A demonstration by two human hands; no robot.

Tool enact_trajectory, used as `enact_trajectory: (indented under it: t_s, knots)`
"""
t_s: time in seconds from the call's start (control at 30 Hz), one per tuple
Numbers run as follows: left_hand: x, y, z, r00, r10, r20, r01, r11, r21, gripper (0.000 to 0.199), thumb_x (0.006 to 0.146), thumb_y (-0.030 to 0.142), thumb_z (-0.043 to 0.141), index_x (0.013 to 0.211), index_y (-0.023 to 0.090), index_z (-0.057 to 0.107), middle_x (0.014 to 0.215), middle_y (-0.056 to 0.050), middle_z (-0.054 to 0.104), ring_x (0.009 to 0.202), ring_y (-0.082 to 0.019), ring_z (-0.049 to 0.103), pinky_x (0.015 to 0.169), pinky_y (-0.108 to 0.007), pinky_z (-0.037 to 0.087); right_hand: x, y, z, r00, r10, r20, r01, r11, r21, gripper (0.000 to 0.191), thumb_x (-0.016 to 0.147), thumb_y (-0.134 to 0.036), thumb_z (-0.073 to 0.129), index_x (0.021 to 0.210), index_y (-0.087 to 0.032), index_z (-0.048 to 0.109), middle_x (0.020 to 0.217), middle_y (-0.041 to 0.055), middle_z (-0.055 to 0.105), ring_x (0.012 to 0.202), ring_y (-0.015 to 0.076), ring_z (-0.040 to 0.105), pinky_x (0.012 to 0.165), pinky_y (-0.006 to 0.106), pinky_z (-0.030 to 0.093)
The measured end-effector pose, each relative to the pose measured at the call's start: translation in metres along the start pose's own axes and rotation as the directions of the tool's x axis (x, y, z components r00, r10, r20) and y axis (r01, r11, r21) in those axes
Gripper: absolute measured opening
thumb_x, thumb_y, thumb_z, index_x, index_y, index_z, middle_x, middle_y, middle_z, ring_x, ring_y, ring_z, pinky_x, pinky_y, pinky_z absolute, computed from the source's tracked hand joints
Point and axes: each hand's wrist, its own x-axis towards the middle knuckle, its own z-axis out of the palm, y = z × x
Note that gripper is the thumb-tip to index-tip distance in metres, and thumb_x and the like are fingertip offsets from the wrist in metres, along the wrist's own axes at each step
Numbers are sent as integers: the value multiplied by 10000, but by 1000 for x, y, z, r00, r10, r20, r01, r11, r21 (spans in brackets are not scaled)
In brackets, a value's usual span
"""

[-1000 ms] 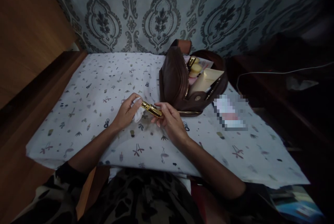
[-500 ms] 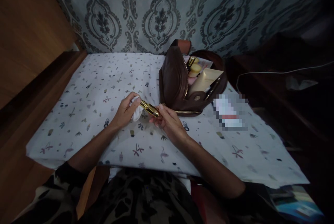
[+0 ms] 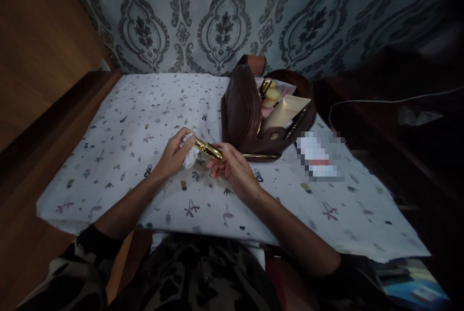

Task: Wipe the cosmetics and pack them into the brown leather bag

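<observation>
A shiny gold cosmetic tube (image 3: 209, 149) is held at a slant over the cloth-covered table, between my two hands. My left hand (image 3: 176, 152) is closed around a crumpled white cloth (image 3: 190, 157) and the tube's left end. At the tube's right end, the thumb and forefinger of my right hand (image 3: 235, 166) grip it, with the other fingers loosely curled below. Just beyond my right hand stands an open brown handbag (image 3: 241, 108), its zip undone. Inside it show a cream-coloured flat item (image 3: 288, 110), yellow round items (image 3: 271, 96) and another gold-and-black piece (image 3: 266, 86).
A patterned white cloth (image 3: 123, 156) covers the table. Right of the bag lies a blurred-out flat object (image 3: 319, 156). A white cable (image 3: 391, 101) runs along the dark furniture at right. Wooden furniture (image 3: 43, 54) borders the left, and patterned wallpaper (image 3: 224, 21) the back.
My right hand's fingers have shifted slightly on the tube's end, and the lower ones have curled more loosely. The left hand and the bag stay as they were.
</observation>
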Motion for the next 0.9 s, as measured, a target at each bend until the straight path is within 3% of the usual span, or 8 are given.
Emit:
enact_trajectory:
  t_s: [0.13, 0.37, 0.57, 0.7, 0.9]
  knots:
    - [0, 1, -1, 1000, 2, -12, -2, 1000, -5, 408, 922, 607, 570, 868, 204, 545, 555, 63, 455, 438, -79, 376, 422, -214, 273, 1, 1, 1, 1000, -27, 0, 27, 999, -46, 583, 681, -574, 844, 1058, -263, 527, 746, -26, 719, 532, 132, 615, 479, 237, 381]
    - [0, 3, -2, 1000, 4, -5, -4, 1000, 24, 405, 931, 615, 545, 897, 211, 546, 520, 78, 382, 412, -83, 319, 411, -225, 236, 0, 0, 1, 1000, 2, 31, 0, 999, -40, 511, 734, -677, 751, 846, -218, 555, 693, -13, 697, 504, 107, 574, 468, 224, 360]
    - [0, 3, -3, 1000, 26, -5, -26, 998, 59, 409, 934, 609, 542, 873, 204, 535, 543, 72, 387, 450, -89, 328, 439, -226, 250, 2, 2, 0, 997, -74, -26, 71, 993, -92, 443, 693, -565, 835, 878, -201, 663, 665, -34, 617, 545, 108, 549, 465, 225, 357]
    - [-1, 2, -7, 999, 24, 43, -28, 997, 76, 388, 954, 585, 518, 896, 202, 541, 578, 64, 419, 479, -92, 340, 458, -226, 266, 1, 2, 0, 998, -15, 65, 20, 997, -81, 440, 726, -599, 797, 821, -196, 647, 689, -13, 671, 495, 99, 548, 448, 227, 360]
    - [0, 3, -4, 1000, 25, -1, -25, 1000, -16, 421, 901, 606, 596, 878, 186, 569, 664, 40, 499, 556, -91, 406, 506, -212, 321, -2, 2, 3, 991, 44, 127, -40, 999, -37, 474, 732, -640, 776, 795, -200, 615, 709, 7, 719, 481, 110, 590, 413, 215, 355]
